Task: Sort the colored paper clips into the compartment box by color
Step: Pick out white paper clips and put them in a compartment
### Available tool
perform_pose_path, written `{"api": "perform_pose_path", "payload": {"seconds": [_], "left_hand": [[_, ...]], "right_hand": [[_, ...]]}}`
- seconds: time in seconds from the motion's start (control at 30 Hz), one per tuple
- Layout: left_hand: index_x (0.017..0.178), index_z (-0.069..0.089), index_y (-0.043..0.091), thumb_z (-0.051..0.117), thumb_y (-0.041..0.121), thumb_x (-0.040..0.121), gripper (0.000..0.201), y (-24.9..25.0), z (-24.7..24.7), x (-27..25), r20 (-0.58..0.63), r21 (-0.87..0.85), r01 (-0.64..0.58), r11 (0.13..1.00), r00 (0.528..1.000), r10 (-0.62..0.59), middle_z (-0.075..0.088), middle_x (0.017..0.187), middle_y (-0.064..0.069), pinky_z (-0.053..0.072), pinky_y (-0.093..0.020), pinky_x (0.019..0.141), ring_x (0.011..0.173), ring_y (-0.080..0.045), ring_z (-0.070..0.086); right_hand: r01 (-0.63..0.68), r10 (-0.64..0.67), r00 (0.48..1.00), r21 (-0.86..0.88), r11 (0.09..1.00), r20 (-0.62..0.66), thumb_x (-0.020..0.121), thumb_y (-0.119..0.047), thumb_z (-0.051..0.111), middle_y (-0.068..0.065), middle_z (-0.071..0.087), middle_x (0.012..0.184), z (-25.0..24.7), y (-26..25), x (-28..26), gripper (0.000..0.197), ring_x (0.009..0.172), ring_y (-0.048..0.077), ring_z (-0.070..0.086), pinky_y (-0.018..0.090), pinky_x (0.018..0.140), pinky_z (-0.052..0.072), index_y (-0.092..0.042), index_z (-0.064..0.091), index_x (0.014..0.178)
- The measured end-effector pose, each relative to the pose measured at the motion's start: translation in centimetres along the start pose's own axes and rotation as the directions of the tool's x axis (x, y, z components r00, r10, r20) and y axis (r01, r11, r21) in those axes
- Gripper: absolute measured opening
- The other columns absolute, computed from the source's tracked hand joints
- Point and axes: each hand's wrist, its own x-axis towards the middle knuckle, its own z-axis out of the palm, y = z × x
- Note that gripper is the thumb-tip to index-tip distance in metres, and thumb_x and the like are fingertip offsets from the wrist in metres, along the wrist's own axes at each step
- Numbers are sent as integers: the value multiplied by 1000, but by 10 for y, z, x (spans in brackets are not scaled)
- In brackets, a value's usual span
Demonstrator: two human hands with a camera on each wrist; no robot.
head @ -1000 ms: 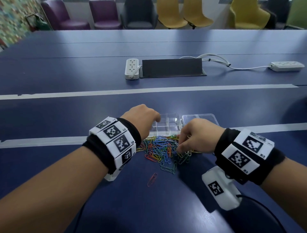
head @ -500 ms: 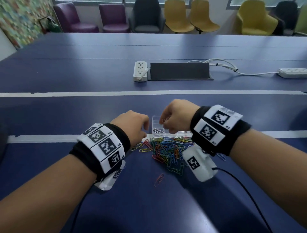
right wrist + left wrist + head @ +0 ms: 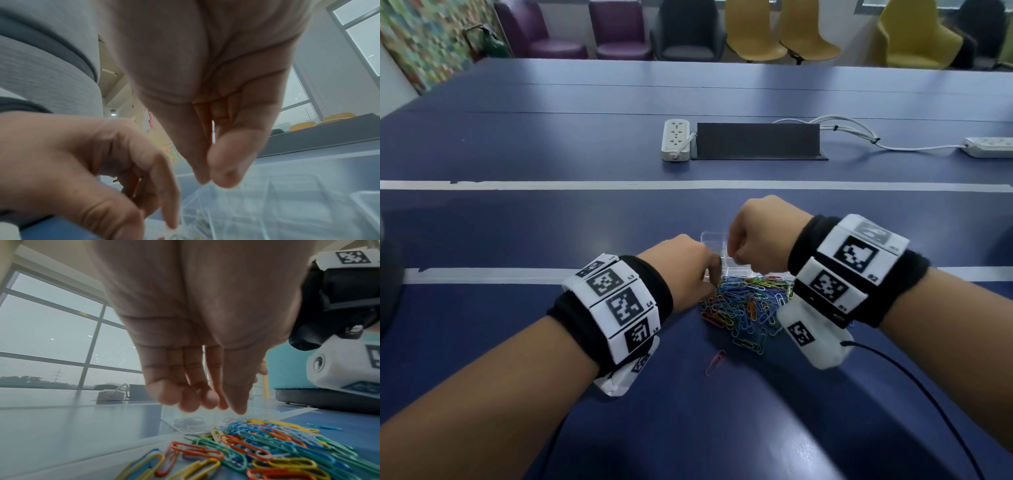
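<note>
Right hand (image 3: 758, 236) over the box (image 3: 714, 240), grip pinched (contents not visible) — a hasty release risks the wrong compartment; left hand (image 3: 681, 270), grip loose, empty.

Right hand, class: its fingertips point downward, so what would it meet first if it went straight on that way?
Most likely the clear plastic compartment box. The right hand hangs over it, fingertips pinched together and aimed down at its dividers. Depth is unclear; whether a clip is held cannot be told.
</note>
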Motion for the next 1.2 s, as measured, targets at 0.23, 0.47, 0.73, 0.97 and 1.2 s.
{"api": "perform_pose_path", "payload": {"seconds": [0.23, 0.47, 0.73, 0.97, 1.2], "left_hand": [[109, 68, 29, 52, 29, 90, 24, 18, 12, 18, 69, 55, -29, 998, 997, 25, 66, 110, -4, 53, -42, 89, 103, -28, 62], [73, 62, 22, 59, 19, 83, 11, 17, 10, 16, 75, 61, -30, 998, 997, 25, 52, 71, 6, 48, -29, 71, 85, -21, 61], [77, 69, 19, 71, 17, 76, 3, 6, 2, 7, 68, -92, 30, 995, 997, -24, 59, 63, 14, 48, -23, 70, 67, -5, 57], [108, 64, 22, 45, 10, 88, 31, 7, 1, 7, 23, -91, 33, 995, 999, -31, 58, 81, 6, 42, -20, 77, 78, -12, 51], [83, 42, 17, 38, 15, 90, 8, 4, 6, 11, 35, -57, 142, 988, 989, -140, 47, 72, 2, 35, -27, 69, 78, -22, 46]], "right_hand": [[-35, 53, 992, -152, 988, 116, 82, -15, 61, 12, 72, 93, 21, 25, -19, 16, 87, 30, 66, 27, 69, 49, -9, 72, 91], [8, 17, 992, -197, 980, 123, 84, -21, 59, 8, 73, 93, 30, 32, -23, 19, 90, 25, 66, 17, 47, 34, -10, 73, 91], [37, -44, 986, 49, 998, 159, 77, -17, 61, -9, 62, 65, 13, 41, -28, 11, 59, 7, 56, 24, 67, 51, -27, 65, 81], [123, -103, 980, -113, 986, 172, 90, -18, 43, 0, 69, 114, 23, 27, -29, 38, 105, 22, 60, 26, 85, 47, -27, 65, 120], [73, -61, 991, -96, 993, 117, 89, -14, 47, 5, 72, 104, 24, 26, -24, 30, 96, 24, 64, 23, 72, 43, -16, 73, 104]]}}
